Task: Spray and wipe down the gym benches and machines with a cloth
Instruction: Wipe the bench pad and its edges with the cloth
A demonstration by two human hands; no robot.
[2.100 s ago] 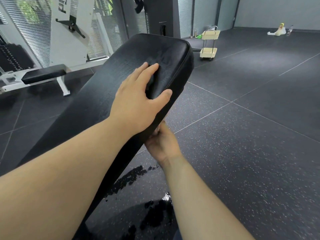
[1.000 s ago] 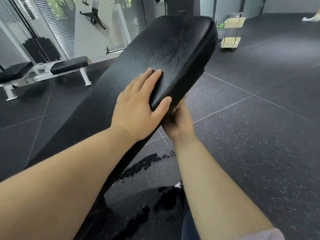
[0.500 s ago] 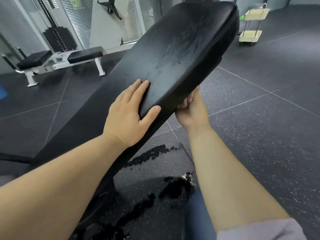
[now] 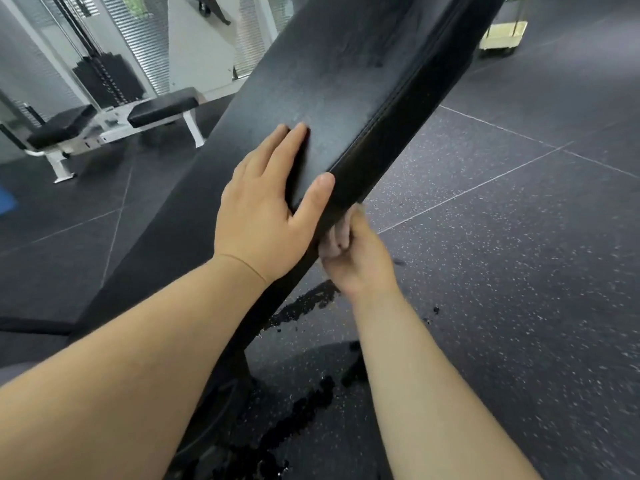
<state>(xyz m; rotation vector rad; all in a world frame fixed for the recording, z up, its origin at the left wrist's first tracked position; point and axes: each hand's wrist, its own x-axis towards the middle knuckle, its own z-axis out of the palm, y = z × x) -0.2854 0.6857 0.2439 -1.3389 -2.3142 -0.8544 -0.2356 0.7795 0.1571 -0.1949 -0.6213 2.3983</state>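
Observation:
A black padded bench (image 4: pixel 346 74) slopes up from the lower left to the top right, its surface streaked with damp. My left hand (image 4: pixel 266 209) lies flat on the pad's top with straight fingers, and the thumb rests over the right edge. My right hand (image 4: pixel 353 254) is just under that edge below the thumb, with its fingers curled up against the pad's underside rim. A small pale tip shows above its knuckles; I cannot tell whether it is cloth. No spray bottle is in view.
Dark wet patches (image 4: pixel 304 303) spread over the speckled rubber floor around the bench's base (image 4: pixel 221 403). A white-framed flat bench (image 4: pixel 159 109) and a weight-stack machine (image 4: pixel 107 77) stand at the left. A pale yellow cart (image 4: pixel 502 32) is at the top right.
The pad now fills more of the view. My left hand has slid down the pad, away from its top end. My right hand stays curled under the right edge, now below the left thumb.

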